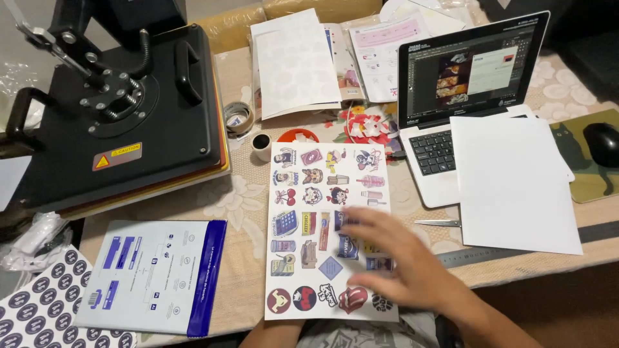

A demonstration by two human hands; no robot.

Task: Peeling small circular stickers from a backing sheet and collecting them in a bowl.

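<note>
My right hand lies flat, fingers spread, on the near right part of the sticker sheet, gripping nothing; my left hand is out of view. The sheet lies lengthwise on the table, its near edge at the table's edge. Left of it is bare cloth, then a blue-edged packet; to the right, scissors and blank white paper crowd close

A single head-worn camera looks steeply down and forward over the table from close above. The sticker sheet sits at the centre of the view, the heat press upper left, the laptop upper right.
</note>
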